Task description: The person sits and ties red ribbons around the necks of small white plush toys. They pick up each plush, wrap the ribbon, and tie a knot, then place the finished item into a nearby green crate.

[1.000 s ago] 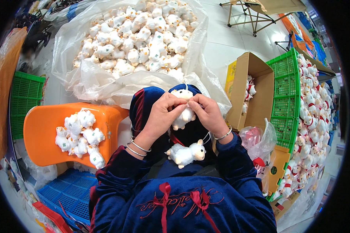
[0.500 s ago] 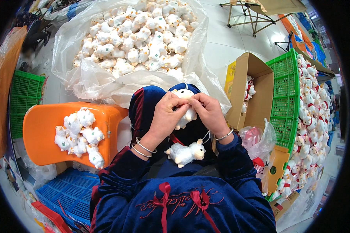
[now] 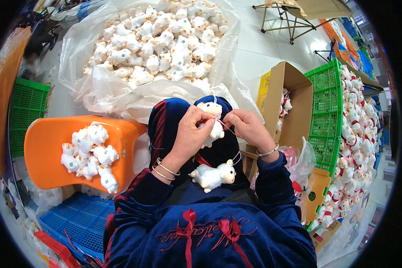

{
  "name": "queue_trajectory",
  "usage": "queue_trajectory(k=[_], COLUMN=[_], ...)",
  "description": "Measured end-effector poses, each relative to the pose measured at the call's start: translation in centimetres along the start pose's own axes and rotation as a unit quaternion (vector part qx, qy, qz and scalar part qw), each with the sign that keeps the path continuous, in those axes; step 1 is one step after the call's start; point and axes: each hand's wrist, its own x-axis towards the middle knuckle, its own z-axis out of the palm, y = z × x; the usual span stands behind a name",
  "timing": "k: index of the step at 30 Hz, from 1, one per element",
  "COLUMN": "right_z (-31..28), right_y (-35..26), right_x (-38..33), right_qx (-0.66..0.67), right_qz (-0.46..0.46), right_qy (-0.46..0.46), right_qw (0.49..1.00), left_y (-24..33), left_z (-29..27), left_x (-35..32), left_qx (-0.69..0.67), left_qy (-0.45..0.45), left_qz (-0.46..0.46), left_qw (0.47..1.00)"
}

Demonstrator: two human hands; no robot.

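Observation:
Above my knees, my left hand (image 3: pixel 193 127) is closed around the neck of a small white plush sheep (image 3: pixel 213 108) with a cream face and a hanging loop. A thin reddish ribbon (image 3: pixel 221 122) shows at the sheep's neck and stretches to the right. My right hand (image 3: pixel 245 127) pinches the ribbon beside the toy; the exact fingertip grip is partly hidden. A second plush sheep (image 3: pixel 215 176) lies on its side on my lap, between my forearms, touched by neither hand.
In front lies a clear plastic bag (image 3: pixel 116 99) heaped with plush sheep. An orange stool (image 3: pixel 44 152) at left carries several more. At right stand a cardboard box (image 3: pixel 299 102) and a green crate (image 3: pixel 324 109) beside many red-ribboned plush toys (image 3: pixel 355 143). A blue crate (image 3: pixel 78 219) sits lower left.
My right hand has moved rightward, away from the sheep's neck, drawing the ribbon out. My left hand stays at the neck, and the sheep on my lap has not moved.

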Motion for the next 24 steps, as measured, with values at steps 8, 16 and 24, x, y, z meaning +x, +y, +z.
queue_trajectory(k=[8,16,24], right_z=[-1.0,0.8,-0.7], right_y=[1.2,1.4,2.5], right_x=[0.7,0.2,0.5], right_qx=[0.085,0.144,0.257], right_qz=[0.032,-0.002,0.1], right_qy=[-0.133,-0.028,-0.087], right_qw=[0.987,0.989,0.957], left_y=[0.6,0.4,-0.1], left_z=[-0.5,-0.5,-0.4], left_x=[0.0,0.0,-0.1], left_qx=[-0.019,-0.024,-0.021], left_qy=[-0.018,-0.019,-0.018], left_qz=[-0.036,-0.036,-0.025], left_qw=[0.999,0.999,0.999])
